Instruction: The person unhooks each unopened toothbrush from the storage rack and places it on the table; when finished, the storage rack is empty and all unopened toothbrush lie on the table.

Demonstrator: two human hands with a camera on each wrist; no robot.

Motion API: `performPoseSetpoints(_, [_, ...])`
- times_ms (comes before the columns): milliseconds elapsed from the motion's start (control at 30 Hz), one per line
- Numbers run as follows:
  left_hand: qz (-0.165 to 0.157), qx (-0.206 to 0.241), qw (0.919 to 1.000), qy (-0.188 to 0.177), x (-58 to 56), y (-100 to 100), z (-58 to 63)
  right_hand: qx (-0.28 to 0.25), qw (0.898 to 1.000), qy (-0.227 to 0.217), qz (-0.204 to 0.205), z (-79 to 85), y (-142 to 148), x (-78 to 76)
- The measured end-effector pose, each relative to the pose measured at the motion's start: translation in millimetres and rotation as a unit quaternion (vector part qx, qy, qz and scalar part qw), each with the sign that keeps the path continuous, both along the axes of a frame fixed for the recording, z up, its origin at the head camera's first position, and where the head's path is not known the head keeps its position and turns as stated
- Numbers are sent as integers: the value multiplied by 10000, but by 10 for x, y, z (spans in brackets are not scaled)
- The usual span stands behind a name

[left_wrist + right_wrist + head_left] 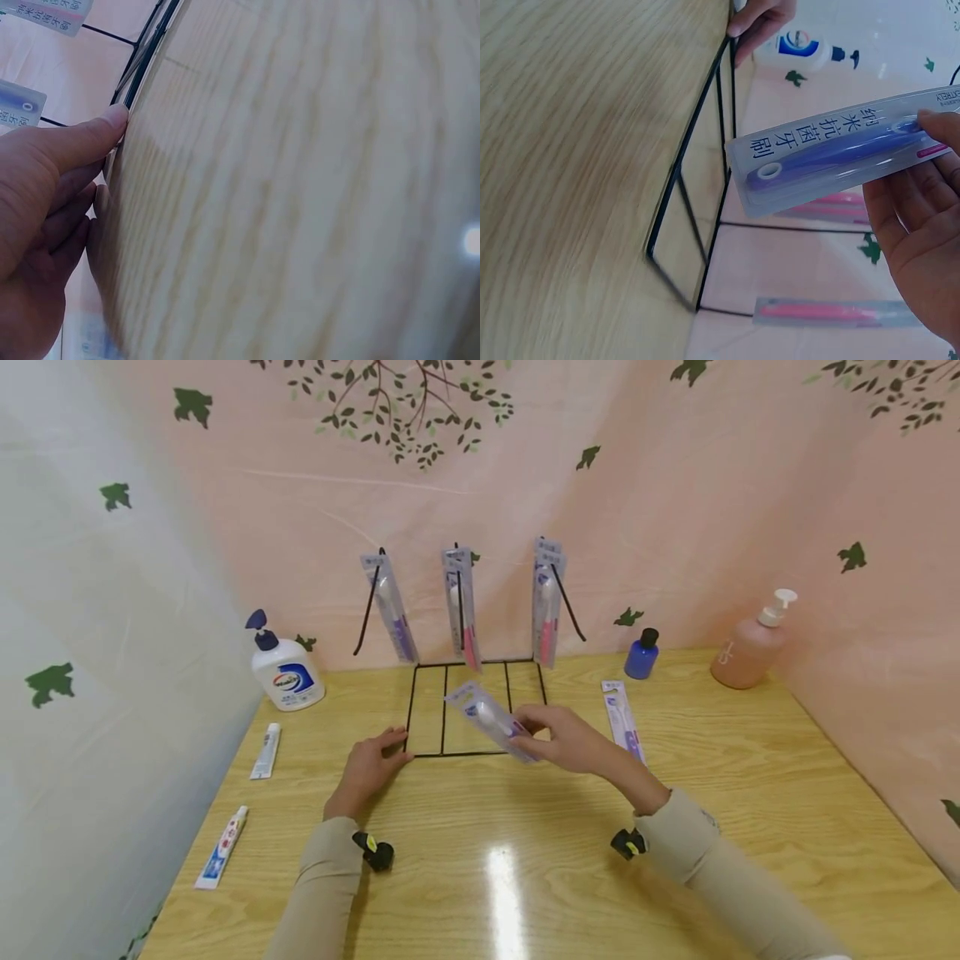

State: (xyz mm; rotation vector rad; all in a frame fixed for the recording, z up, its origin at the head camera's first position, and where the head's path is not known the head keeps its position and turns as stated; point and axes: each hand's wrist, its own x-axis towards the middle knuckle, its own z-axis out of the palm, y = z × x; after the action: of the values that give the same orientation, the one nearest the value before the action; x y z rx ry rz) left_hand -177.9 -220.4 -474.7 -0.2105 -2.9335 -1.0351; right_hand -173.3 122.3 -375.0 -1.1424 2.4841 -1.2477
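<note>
My right hand (558, 737) pinches a packaged purple toothbrush (832, 154) between thumb and fingers. The pack slants over the base of a black wire rack (444, 710), its hole end up and to the left. At the rack's front left corner, my left hand (369, 770) holds the wire with thumb and fingertips. One packaged purple toothbrush (392, 610) hangs from the rack's left hook. Packs with pink toothbrushes hang on the middle hook (460, 610) and the right hook (567, 602). Another packaged purple toothbrush (622, 718) lies on the table beyond my right wrist.
A white pump bottle (288, 677) stands at the back left, with two toothpaste tubes, a small one (266, 752) and a larger one (222, 847), nearer me. Back right are a blue bottle (641, 656) and a pink pump bottle (750, 647). A patterned cloth (675, 510) rises behind the table.
</note>
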Motion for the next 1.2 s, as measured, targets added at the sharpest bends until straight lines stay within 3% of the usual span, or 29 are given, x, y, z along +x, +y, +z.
performPoseSetpoints(133, [24,-7,10000,-74,9,-3,8,6,9996,-139,-253,-28,225,30])
performPoseSetpoints(600, [-7,-30,9999,-129,0,-10,-5,153,9904,-15,-1371,-124,1083,69])
performPoseSetpoints(900, [-25,-116,9998,-168,-21,-18,-4,350,9750,-345,-2166,-221,1516,65])
performPoseSetpoints(1200, [-12,-138,9998,-138,-19,-22,1,545,9565,-921,-2715,-304,1894,-132])
